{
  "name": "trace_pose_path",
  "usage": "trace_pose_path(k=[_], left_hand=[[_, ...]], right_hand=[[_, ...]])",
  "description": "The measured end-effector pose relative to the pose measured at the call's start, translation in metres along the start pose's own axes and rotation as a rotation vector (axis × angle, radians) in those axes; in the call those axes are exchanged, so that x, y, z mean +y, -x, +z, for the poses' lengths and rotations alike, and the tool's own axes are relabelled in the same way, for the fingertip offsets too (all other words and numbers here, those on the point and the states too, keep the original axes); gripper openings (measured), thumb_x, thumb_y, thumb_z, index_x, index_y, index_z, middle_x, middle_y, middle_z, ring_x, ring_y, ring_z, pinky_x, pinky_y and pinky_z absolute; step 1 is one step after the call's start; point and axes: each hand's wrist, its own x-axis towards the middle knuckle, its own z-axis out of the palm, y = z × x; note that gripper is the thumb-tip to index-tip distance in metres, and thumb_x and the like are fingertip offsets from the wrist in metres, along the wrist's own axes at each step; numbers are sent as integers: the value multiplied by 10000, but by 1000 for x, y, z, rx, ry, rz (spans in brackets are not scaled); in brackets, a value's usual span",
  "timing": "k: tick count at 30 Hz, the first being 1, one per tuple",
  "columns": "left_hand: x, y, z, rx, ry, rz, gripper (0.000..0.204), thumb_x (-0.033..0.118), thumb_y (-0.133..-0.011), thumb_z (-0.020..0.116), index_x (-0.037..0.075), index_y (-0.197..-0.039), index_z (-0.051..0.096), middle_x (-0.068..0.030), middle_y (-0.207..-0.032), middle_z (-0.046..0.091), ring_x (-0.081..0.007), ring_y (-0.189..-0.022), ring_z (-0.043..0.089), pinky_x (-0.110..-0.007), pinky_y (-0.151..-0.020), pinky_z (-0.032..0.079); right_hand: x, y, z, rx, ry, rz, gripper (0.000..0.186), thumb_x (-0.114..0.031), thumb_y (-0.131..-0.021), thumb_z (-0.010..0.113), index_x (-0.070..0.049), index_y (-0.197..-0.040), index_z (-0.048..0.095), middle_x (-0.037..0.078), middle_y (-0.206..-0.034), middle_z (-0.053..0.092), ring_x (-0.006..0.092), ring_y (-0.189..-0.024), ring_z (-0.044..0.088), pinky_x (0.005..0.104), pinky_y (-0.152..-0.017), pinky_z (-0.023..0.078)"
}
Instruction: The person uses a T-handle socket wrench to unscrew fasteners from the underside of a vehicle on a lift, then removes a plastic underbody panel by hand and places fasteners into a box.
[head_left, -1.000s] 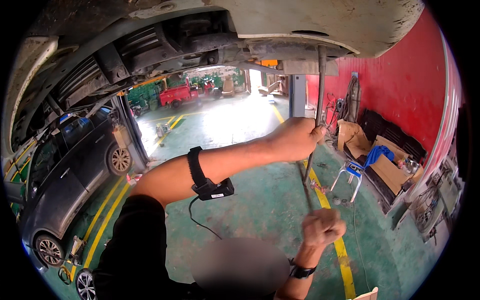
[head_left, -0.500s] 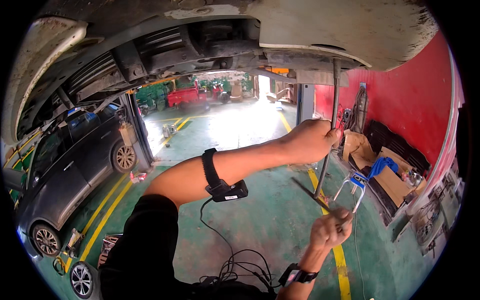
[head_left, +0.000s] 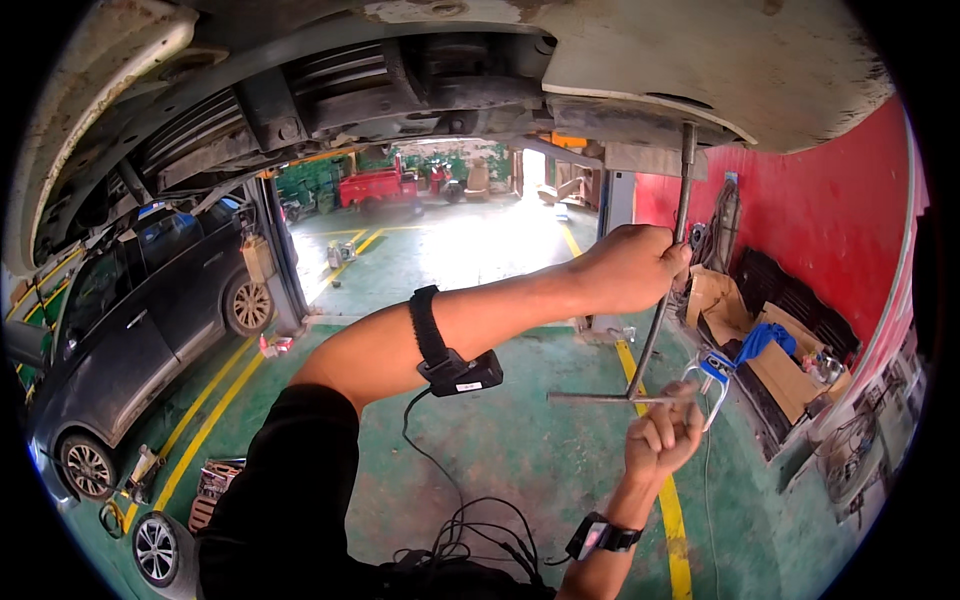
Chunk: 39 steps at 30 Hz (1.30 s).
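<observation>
My left hand [head_left: 640,265] is closed around the upright shaft of a metal T-handle wrench [head_left: 661,325], whose top meets the vehicle underside [head_left: 700,70] overhead. The wrench's crossbar [head_left: 585,397] lies roughly level at the bottom of the shaft. My right hand [head_left: 660,430], lower at the right, has curled fingers at the crossbar's right end, partly blurred. A black strap with a small device [head_left: 460,372] is on my left forearm, and another [head_left: 600,535] is on my right wrist.
A dark car [head_left: 140,320] stands beside a lift post [head_left: 283,260] at left, near a loose wheel [head_left: 157,550]. At right are a red wall [head_left: 800,210], a bench with cardboard [head_left: 790,390] and a stool [head_left: 715,372]. Cables [head_left: 475,535] hang below me; a red three-wheeler [head_left: 370,190] stands behind.
The crossbar has swung from a diagonal to nearly horizontal. My right hand has moved up onto its right end. My left hand stays on the shaft. The whole view has shifted slightly.
</observation>
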Motion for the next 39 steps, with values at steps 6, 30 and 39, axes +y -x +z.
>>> trace_pose_path(k=[6, 30, 39], left_hand=[[3, -4, -3, 12, -2, -21, 367, 295, -1019, 476, -17, -935, 650, -145, -843, 662, -224, -806, 612, -363, -772, 486], [-16, 21, 24, -216, -160, -57, 487, 417, -961, 575, -23, -760, 635, -153, -632, 620, -196, -578, 579, -385, -598, 486], [-23, 12, 30, -338, 44, -52, 400, 313, -993, 511, -9, -818, 671, -131, -729, 643, -217, -725, 619, -376, -710, 478]], right_hand=[[28, 29, -5, -387, 161, 68, 322, -188, -901, 528, 26, -1116, 637, 139, -935, 660, 81, -465, 398, 197, -400, 304], [70, 11, 36, -167, 2041, -826, 70, 23, -915, 576, 23, -976, 609, 177, -1234, 551, 149, -732, 628, 255, -603, 523], [51, 37, 23, 274, 834, -135, 456, -214, -875, 711, -4, -1216, 493, 104, -968, 599, 133, -633, 563, 231, -569, 471]])
